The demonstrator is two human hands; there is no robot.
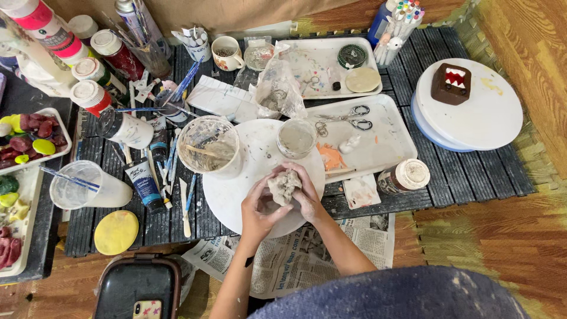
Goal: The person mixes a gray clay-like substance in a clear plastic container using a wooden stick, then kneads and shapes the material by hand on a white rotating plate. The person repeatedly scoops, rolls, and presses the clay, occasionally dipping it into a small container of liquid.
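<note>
Both my hands hold a rough grey lump of clay [284, 185] over a round white board [254, 147]. My left hand [257, 208] cups the lump from below and the left. From the right, my right hand [307, 192] wraps around it, fingers curled over the top. Just beyond the lump stand a clear plastic tub with a wooden stick in cloudy liquid [209, 146] and a small cup of grey slip [296, 138].
A white tray [387, 145] with scissors [353, 118] lies right of the board. A white turntable [490, 112] carries a brown block figure [450, 83]. Paint bottles, brushes and tubes crowd the left. A yellow disc [116, 232] and newspaper [295, 254] lie near me.
</note>
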